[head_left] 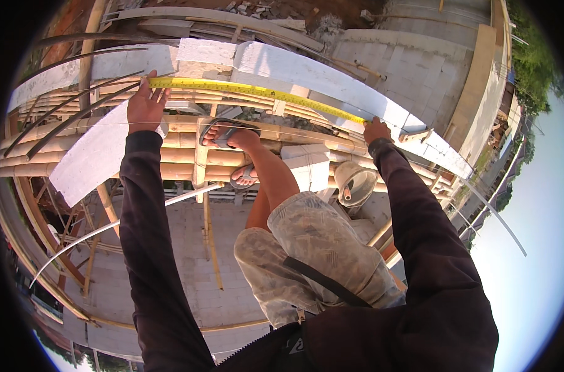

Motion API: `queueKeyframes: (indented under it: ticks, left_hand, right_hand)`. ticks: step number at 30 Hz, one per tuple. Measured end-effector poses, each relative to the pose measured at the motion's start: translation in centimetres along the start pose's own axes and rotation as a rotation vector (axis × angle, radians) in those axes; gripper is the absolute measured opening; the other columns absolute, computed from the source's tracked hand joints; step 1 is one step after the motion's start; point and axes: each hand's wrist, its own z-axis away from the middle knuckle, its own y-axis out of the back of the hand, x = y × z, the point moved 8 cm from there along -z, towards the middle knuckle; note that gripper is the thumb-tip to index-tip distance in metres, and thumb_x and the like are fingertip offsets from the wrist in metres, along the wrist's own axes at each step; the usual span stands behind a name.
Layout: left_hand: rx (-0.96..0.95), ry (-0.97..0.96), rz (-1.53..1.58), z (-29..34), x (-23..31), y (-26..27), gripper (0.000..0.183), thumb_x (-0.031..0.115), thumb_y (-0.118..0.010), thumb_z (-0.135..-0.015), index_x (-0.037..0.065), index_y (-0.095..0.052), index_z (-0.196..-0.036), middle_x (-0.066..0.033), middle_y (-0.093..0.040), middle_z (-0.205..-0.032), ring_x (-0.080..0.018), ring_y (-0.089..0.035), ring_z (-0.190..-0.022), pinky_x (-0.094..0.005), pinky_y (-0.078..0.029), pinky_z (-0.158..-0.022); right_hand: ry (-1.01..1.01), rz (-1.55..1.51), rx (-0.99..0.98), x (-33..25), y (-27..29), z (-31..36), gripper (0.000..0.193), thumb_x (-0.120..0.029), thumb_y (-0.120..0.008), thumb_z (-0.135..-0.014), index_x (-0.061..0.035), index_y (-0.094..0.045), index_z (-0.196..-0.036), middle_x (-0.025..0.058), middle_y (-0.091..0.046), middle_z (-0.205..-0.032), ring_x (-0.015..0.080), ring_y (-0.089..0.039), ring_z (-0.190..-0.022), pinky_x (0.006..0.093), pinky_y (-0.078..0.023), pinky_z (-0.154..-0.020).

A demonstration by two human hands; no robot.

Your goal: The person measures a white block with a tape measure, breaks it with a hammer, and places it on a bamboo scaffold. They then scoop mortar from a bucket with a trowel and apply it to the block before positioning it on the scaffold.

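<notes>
A yellow tape measure point(257, 91) is stretched out between my two hands, in front of a row of white blocks point(294, 71). My left hand point(147, 106) pinches the tape's left end close to the blocks, its other fingers raised. At the other end, my right hand point(376, 131) is closed round the tape; any case there is hidden in the palm. A thin string point(282, 129) runs across just below the tape. Dark steel bars point(77, 124) jut out beside my left hand.
My sandalled feet stand on a bamboo platform point(181, 156). A long white block point(96, 162) lies at the left, a shorter block point(309, 166) right of my feet. Next to that is a pale bucket point(355, 183) with a tool in it. A floor lies far below.
</notes>
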Motion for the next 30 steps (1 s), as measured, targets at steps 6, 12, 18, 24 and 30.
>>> queueKeyframes:
  ticks: [6,12,18,24,30]
  left_hand:
    - [-0.005,-0.015,-0.025,0.1,0.2,0.0,0.042,0.03,-0.044,-0.109,0.002,-0.054,-0.138,-0.007,-0.049,-0.138,-0.0234,-0.046,-0.123,-0.0423,-0.042,-0.104]
    - [0.024,0.006,-0.017,0.0,0.2,0.0,0.041,0.031,-0.048,-0.108,0.003,-0.055,-0.137,-0.0074,-0.049,-0.139,-0.024,-0.045,-0.125,-0.0435,-0.04,-0.106]
    - [0.039,0.021,-0.011,-0.4,0.1,0.4,0.041,0.03,-0.048,-0.107,0.003,-0.056,-0.136,-0.0072,-0.05,-0.14,-0.0242,-0.045,-0.126,-0.0438,-0.039,-0.109]
    - [0.034,0.019,-0.014,-0.5,0.0,0.5,0.04,0.03,-0.047,-0.108,0.003,-0.056,-0.137,-0.0072,-0.05,-0.14,-0.0242,-0.045,-0.126,-0.0435,-0.039,-0.108]
    - [0.041,0.022,-0.004,-0.3,0.1,0.3,0.039,0.028,-0.045,-0.108,0.004,-0.055,-0.138,-0.0071,-0.049,-0.142,-0.0244,-0.045,-0.126,-0.0434,-0.039,-0.108]
  right_hand:
    - [-0.006,0.033,-0.042,-0.1,-1.6,-1.6,0.044,-0.036,-0.05,-0.099,-0.0188,-0.046,-0.14,0.0164,-0.05,-0.143,0.0393,-0.044,-0.136,0.0729,-0.035,-0.104]
    - [0.003,-0.052,-0.043,0.3,-3.1,-2.6,0.048,-0.023,-0.048,-0.097,-0.0149,-0.041,-0.144,0.0179,-0.049,-0.143,0.04,-0.044,-0.136,0.0747,-0.032,-0.104]
    - [0.016,-0.028,-0.051,0.1,-2.9,-2.3,0.047,-0.024,-0.047,-0.098,-0.0145,-0.041,-0.143,0.0182,-0.049,-0.143,0.0396,-0.045,-0.135,0.0711,-0.034,-0.105]
    - [0.012,-0.027,-0.048,-0.1,-2.4,-1.8,0.046,-0.025,-0.047,-0.098,-0.0146,-0.042,-0.143,0.0177,-0.05,-0.142,0.0395,-0.046,-0.134,0.0706,-0.035,-0.104]
    - [-0.012,-0.004,-0.052,-0.1,-2.2,-1.7,0.046,-0.026,-0.047,-0.098,-0.0149,-0.042,-0.142,0.017,-0.05,-0.142,0.0392,-0.046,-0.134,0.0698,-0.035,-0.105]
